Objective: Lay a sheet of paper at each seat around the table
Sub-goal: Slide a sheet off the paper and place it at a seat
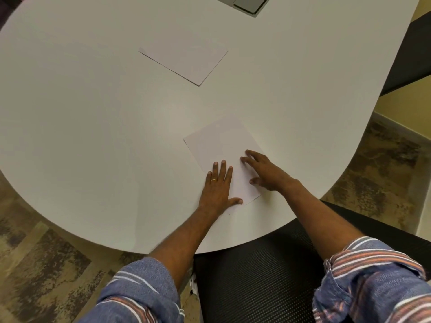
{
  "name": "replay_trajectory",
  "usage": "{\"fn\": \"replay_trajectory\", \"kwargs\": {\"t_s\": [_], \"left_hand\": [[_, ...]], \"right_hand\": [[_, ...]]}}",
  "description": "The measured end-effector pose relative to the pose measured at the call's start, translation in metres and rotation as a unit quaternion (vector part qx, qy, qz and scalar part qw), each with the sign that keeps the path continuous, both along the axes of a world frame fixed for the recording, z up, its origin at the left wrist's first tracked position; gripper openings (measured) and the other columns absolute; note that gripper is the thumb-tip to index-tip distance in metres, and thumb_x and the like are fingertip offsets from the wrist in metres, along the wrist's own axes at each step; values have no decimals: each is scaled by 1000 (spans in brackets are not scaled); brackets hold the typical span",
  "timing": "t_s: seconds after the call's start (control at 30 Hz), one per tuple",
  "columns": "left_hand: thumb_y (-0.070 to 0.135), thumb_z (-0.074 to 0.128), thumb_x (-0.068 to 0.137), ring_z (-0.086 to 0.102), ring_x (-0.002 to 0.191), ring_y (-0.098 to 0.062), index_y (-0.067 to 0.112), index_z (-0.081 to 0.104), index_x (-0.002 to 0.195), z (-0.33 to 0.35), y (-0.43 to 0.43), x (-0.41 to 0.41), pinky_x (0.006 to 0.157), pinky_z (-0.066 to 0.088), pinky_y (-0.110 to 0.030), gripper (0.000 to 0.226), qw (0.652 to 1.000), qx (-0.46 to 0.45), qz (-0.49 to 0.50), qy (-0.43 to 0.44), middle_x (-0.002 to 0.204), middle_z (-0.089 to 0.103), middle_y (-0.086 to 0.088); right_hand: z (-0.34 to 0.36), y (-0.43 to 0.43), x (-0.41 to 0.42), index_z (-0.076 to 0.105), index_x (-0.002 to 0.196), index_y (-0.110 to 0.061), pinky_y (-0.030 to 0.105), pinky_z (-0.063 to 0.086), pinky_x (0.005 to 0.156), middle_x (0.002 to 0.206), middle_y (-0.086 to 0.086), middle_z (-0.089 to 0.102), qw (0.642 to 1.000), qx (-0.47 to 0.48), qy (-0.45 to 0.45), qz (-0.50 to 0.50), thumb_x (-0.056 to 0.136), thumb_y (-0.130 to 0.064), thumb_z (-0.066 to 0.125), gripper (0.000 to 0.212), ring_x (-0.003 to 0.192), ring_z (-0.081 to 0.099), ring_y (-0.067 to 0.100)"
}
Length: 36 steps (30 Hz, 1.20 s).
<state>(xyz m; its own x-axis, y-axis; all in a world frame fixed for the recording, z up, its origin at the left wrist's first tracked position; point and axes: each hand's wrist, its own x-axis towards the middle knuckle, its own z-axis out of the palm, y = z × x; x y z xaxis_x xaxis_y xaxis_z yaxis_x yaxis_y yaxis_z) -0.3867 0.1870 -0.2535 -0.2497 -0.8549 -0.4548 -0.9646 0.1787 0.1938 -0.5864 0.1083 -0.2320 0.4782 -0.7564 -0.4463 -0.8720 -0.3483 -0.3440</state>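
Observation:
A white sheet of paper [219, 145] lies flat on the white table [93, 127] near its rounded front edge, in front of a black chair [261, 280]. My left hand [218, 190] rests flat on the sheet's lower left part, fingers spread, a gold ring on one finger. My right hand [265, 171] presses on the sheet's right edge with fingers apart. Neither hand grips the paper. A second white sheet or small stack [184, 62] lies farther back on the table, turned at an angle.
A grey panel or device [249, 3] sits at the table's far edge. The black mesh chair stands right under the table's front edge. Patterned carpet [35, 264] surrounds the table, and a dark surface [412, 54] shows at the right.

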Motion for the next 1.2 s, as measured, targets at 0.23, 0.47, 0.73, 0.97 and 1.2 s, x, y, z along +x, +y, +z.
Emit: {"fn": "replay_trajectory", "kwargs": {"t_s": [0.23,0.47,0.73,0.97,1.2], "left_hand": [[79,47,81,-23,149,-36,12,-12,157,1,-2,1,124,0,-50,117,1000,1,-2,11,162,-23,-14],[79,48,81,-21,149,-36,13,-11,157,2,-4,2,123,2,-52,117,1000,3,-12,4,163,-23,-14],[81,48,78,-19,150,-36,12,-11,157,2,-10,4,123,4,-55,120,1000,6,-20,-14,163,-21,-14],[78,50,80,-19,150,-35,14,-10,157,1,-11,6,123,2,-52,117,1000,2,-21,-2,163,-22,-13],[77,45,84,-15,152,-32,13,-7,158,2,-9,15,123,-1,-45,111,999,-32,-21,4,164,-16,-13]], "right_hand": [[-2,-3,-2,20,155,-26,42,29,117,165,-2,6,1000,6,-2,-4,87,-20,72,86,151,8,21],[-3,-1,-3,23,154,-27,45,32,117,164,-3,8,999,9,-16,-26,86,-18,74,85,150,10,22],[-3,-2,-1,23,155,-26,43,27,118,165,-2,8,999,12,-20,-39,87,-17,73,85,151,10,22],[0,-2,0,22,155,-25,43,29,118,165,-1,8,1000,7,-1,-25,88,-18,72,84,151,10,23],[6,6,1,24,153,-22,45,38,112,165,-1,9,999,-44,0,-24,90,-21,69,78,150,13,22]]}}
